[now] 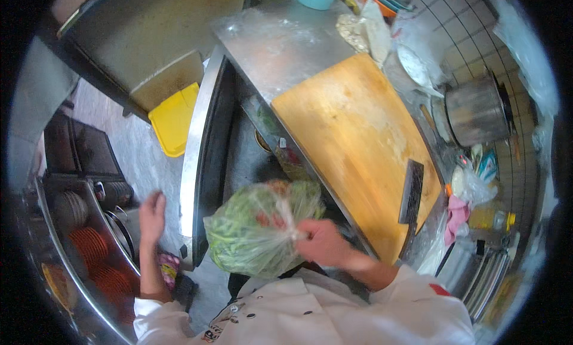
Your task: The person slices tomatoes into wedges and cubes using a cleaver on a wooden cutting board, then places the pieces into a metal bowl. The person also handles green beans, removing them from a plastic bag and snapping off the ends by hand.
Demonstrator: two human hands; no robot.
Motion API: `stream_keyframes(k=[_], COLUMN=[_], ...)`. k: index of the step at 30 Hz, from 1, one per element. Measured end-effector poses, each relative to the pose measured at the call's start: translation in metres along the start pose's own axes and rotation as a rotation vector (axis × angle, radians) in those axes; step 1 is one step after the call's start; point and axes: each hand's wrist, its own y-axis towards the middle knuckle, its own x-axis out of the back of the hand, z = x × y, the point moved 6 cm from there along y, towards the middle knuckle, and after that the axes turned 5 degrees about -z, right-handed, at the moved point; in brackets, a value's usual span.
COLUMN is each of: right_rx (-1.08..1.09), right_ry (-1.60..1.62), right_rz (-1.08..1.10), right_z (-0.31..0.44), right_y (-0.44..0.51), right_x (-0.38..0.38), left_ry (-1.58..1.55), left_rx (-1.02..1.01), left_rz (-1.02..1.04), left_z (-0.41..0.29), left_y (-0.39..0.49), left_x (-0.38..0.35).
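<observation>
My right hand [326, 244] grips the gathered neck of a clear plastic bag [255, 233] filled with green leafy vegetables. Some red pieces show among the leaves. The bag hangs in front of my white jacket, beside an open undercounter refrigerator door [192, 166] with a black gasket. Out to the left, my left hand [152, 217] is empty, its fingers extended, near the door's outer side. Behind the bag, a bag with green contents [267, 117] and part of a round container [262, 140] show under the counter; the bag hides part of that space.
A wooden cutting board [344, 121] lies on the steel counter [264, 45], with a cleaver [412, 193] near its right edge. A metal pot [476, 110] stands by the tiled wall. A yellow plastic panel [177, 121] is beyond the door. Stacked orange-red dishes [89, 246] fill shelving at left.
</observation>
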Motion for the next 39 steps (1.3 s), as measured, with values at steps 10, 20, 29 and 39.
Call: stream_keyframes(k=[10, 20, 29, 39], right_rx=[0.279, 0.411, 0.564, 0.629], right_ry=[0.339, 0.043, -0.052, -0.686], right_rz=[-0.291, -0.438, -0.543, -0.738], right_z=[0.125, 0.094, 0.087, 0.107], right_y=[0.004, 0.137, 0.092, 0.115], right_x=[0.146, 0.244, 0.287, 0.227], left_ry=[0.123, 0.109, -0.026, 0.118], left_rx=[0.187, -0.452, -0.708, -1.026], left_rz=[0.421, 0.631, 0.018, 0.167], left_z=[0.041, -0.154, -0.357, -0.399], left_y=[-0.088, -0.074, 0.017, 0.061], left_x=[-0.105, -0.190, -0.187, -0.244])
